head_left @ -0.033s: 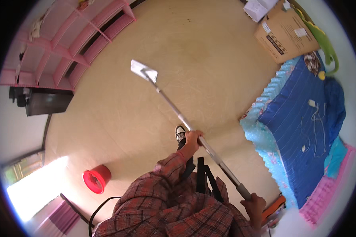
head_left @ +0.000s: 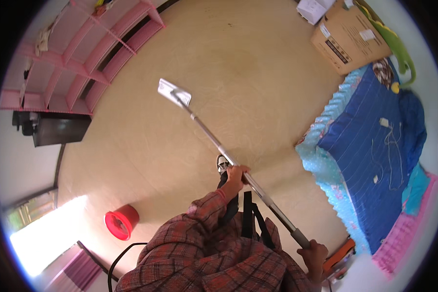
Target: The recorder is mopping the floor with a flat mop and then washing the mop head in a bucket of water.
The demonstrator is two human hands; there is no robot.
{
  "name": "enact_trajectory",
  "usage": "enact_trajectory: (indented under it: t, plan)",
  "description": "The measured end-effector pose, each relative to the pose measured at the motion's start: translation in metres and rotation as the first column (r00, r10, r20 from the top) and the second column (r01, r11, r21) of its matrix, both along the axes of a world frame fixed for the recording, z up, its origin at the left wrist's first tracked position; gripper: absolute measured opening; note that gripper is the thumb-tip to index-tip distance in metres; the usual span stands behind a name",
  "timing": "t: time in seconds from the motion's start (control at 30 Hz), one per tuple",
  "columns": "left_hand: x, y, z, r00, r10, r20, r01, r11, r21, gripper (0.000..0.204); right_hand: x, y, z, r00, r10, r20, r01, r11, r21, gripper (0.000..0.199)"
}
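I hold a flat mop (head_left: 210,136) with a silver telescoping pole that runs diagonally from the lower right to the upper left. Its white rectangular head (head_left: 168,91) is on the tan floor, ahead of me and to the left. My left hand (head_left: 236,177) wraps around the middle of the pole, above my shoe (head_left: 222,163). Lower right, close to my body, my right hand (head_left: 315,255) is closed on the grey grip at the pole's end. Plaid sleeves cover part of my arms.
A red bucket (head_left: 121,222) stands on the floor at the left. Pink shelves (head_left: 85,63) line the far left wall. To the right lies a mattress with a blue cover (head_left: 360,146), with a white cable on it. Behind it stands a cardboard box (head_left: 350,41).
The mop head has moved slightly left and nearer to me. Both hands keep their hold on the pole; the whole view has shifted a little.
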State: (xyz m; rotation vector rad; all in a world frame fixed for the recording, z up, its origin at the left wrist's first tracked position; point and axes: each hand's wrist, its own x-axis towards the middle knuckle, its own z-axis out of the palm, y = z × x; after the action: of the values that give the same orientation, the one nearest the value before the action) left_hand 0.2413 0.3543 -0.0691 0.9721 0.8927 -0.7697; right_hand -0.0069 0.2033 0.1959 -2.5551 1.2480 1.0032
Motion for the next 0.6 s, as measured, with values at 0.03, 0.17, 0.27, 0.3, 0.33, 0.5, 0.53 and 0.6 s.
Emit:
enact_trajectory:
  t: [0.03,0.17,0.27,0.3,0.33,0.5,0.53,0.6]
  plan:
    - [-0.02,0.008,0.002,0.994,-0.109,-0.024,0.11,0.992,0.061,0.014,-0.023,0.003,-0.003,1.0,-0.026,0.004,0.026,1.0,0.011,0.034]
    - [-0.08,0.02,0.03,0.942,-0.312,-0.124,0.3,0.948,-0.106,0.024,-0.135,0.017,-0.007,0.944,-0.325,0.065,0.313,0.939,0.141,0.033]
    - [-0.101,0.04,0.018,0.951,-0.184,-0.248,0.13,0.967,-0.219,0.026,-0.228,0.045,0.01,0.863,-0.489,0.132,0.45,0.859,0.243,0.031]
    - [-0.075,0.072,-0.031,0.968,-0.172,-0.184,0.093,0.924,-0.372,0.018,-0.241,0.059,0.015,0.887,-0.416,0.202,0.359,0.895,0.266,0.03]
    - [-0.062,0.066,-0.033,0.965,-0.261,0.023,0.244,0.864,-0.44,0.014,-0.258,0.078,0.023,0.874,-0.466,0.137,0.425,0.87,0.249,0.029]
    - [-0.139,0.007,-0.022,0.729,-0.652,0.208,0.674,0.737,-0.054,0.012,-0.321,0.15,0.038,0.842,-0.532,0.093,0.527,0.847,0.074,0.03]
    - [-0.159,-0.004,-0.027,0.782,-0.6,-0.167,0.588,0.8,-0.121,0.012,-0.34,0.172,0.04,0.813,-0.561,0.155,0.569,0.822,-0.005,0.026]
    - [-0.205,-0.008,-0.039,0.647,-0.751,-0.131,0.71,0.656,-0.254,0.011,-0.369,0.216,0.06,0.791,-0.612,0.005,0.601,0.774,-0.199,0.022]
